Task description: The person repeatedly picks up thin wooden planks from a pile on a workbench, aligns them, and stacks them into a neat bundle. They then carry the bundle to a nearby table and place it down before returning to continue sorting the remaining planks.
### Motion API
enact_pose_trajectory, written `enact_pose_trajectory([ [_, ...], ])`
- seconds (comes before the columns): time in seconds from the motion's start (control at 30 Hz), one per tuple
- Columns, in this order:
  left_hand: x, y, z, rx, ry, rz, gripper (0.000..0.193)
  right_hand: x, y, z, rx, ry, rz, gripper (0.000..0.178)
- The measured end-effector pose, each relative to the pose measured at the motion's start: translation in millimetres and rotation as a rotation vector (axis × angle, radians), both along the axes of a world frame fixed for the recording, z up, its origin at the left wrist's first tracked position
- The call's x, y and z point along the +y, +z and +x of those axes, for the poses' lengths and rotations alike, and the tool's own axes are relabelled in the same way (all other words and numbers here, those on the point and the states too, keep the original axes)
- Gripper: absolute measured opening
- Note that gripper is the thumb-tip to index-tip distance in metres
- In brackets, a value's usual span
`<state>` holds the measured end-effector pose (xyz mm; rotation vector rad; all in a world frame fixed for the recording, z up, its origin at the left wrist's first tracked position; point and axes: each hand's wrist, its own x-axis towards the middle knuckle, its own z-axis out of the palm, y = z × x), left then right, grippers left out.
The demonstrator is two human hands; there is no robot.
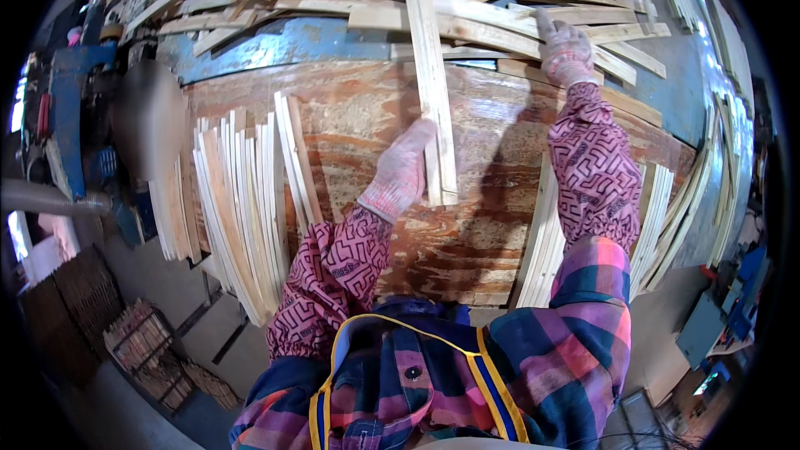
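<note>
My left hand (402, 170), in a pale knitted work glove, is closed on the near part of a long wooden strip (427, 67). That strip points away from me over the board and up across the pile; a second narrow strip seems to lie along its side. My right hand (568, 53), gloved too, reaches far right to the loose pile of wooden strips (483, 29). Its fingers bend over the end of one strip there and appear to grip it; the fingertips are partly hidden. Patterned pink sleeve covers go over both forearms.
A worn plywood board (350, 133) lies before me on a blue table (292, 46). Upright rows of strips (242, 200) stand at its left, with more strips (542, 242) at its right. A blue machine (73, 117) is far left; stacked wood (142, 342) sits low left.
</note>
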<state>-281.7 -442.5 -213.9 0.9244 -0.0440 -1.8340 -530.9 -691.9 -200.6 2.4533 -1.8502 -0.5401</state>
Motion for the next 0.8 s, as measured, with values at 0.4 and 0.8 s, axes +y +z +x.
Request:
enact_pose_trajectory([
  [0.4,167.4,2.5,55.6,-1.373,0.069,-0.189,0.064,195.3,43.1,99.5,-0.383,-0.081,0.402,0.060],
  [0.8,312.7,-18.4,93.9,-1.959,-0.535,0.353,0.089,146.2,16.9,101.7,-0.356,-0.169,0.009,0.059],
])
